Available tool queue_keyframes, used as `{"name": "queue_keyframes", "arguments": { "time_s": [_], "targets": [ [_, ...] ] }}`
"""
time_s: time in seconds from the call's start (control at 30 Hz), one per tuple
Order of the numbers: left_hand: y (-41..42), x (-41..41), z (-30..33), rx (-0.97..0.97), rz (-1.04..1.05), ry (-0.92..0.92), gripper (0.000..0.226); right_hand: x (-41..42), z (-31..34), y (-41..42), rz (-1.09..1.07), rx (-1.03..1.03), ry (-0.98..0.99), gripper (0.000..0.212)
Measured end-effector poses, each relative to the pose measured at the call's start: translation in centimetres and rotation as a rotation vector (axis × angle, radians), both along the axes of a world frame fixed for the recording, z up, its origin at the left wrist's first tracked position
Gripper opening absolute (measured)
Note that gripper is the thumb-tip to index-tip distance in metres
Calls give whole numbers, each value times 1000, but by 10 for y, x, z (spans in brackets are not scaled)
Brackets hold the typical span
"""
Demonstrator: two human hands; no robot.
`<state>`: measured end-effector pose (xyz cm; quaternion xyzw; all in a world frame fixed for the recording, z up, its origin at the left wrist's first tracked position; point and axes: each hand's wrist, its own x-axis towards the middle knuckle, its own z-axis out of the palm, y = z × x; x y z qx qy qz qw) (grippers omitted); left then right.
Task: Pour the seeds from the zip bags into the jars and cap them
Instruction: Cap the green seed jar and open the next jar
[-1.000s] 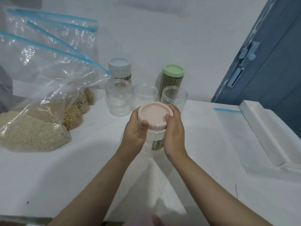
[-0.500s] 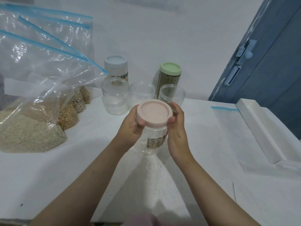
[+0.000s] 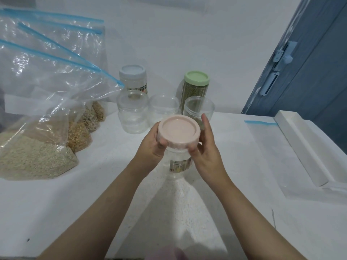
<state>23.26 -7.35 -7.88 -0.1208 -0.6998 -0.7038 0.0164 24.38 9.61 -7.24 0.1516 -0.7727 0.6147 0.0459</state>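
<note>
I'm holding a clear jar [image 3: 178, 164] up over the middle of the white desk [image 3: 56, 199], its pink lid [image 3: 179, 131] facing up at me. My left hand [image 3: 153, 147] is wrapping round the jar's left side just under the lid, thumb pressing on the lid's near rim. My right hand [image 3: 205, 152] is gripping the lid from the right, thumb on its near edge, fingers curving round the far side, with the index finger sticking up past the rim. The jar's printed label is showing between my hands; I can't tell what's inside it.

Along the desk's far edge, against the wall, three open clear jars [image 3: 132, 111] are standing in a row, touching or nearly so. Behind them a jar with a pale blue lid [image 3: 133, 76] and a jar with a green lid [image 3: 196, 85], the latter filled with green seeds, are standing by the wall.

At the desk's left edge, several zip bags [image 3: 47, 102] with blue seals are leaning together, seeds of different tan and yellow shades pooling in their bottoms. Toward the right edge an empty zip bag [image 3: 266, 152] is lying flat, and just beside it a long white box [image 3: 302, 147] is running along that edge.
</note>
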Motion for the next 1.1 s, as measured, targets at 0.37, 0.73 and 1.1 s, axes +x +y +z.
{"name": "queue_keyframes", "arguments": {
  "time_s": [0.37, 0.73, 1.1],
  "targets": [
    [-2, 2, 3, -50, 6, 14, 129, 5, 8, 3, 96, -51, -43, 90],
    [-4, 1, 1, -70, -28, -32, 94, -2, 11, 19, 39, -27, -46, 71],
    [1, 0, 4, -60, -66, 42, 129, 3, 18, 24, 96, 42, 69, 64]
  ]
}}
